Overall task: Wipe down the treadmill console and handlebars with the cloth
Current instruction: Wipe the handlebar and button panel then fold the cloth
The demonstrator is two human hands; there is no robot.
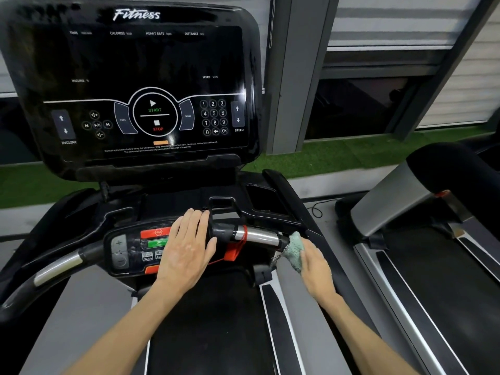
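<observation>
Head view: on the lower button panel (127,250) the left hand (186,250) lies flat, fingers straight, holding nothing; further right, the right hand (315,269) grips the bunched pale green cloth (293,249) against the chrome handlebar (257,236) at its right end.

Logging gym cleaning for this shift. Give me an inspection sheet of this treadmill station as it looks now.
Surface: treadmill console black and glossy, labels legible.
Job's things: green cloth at the end of the chrome handlebar grip.
Clutter: red safety clip hanging on that handlebar.
Hands: left hand flat on the lower control panel; right hand grips the cloth.
Cables: thin black cable on the floor, right.
Surroundings: second treadmill, green turf, window blinds.
</observation>
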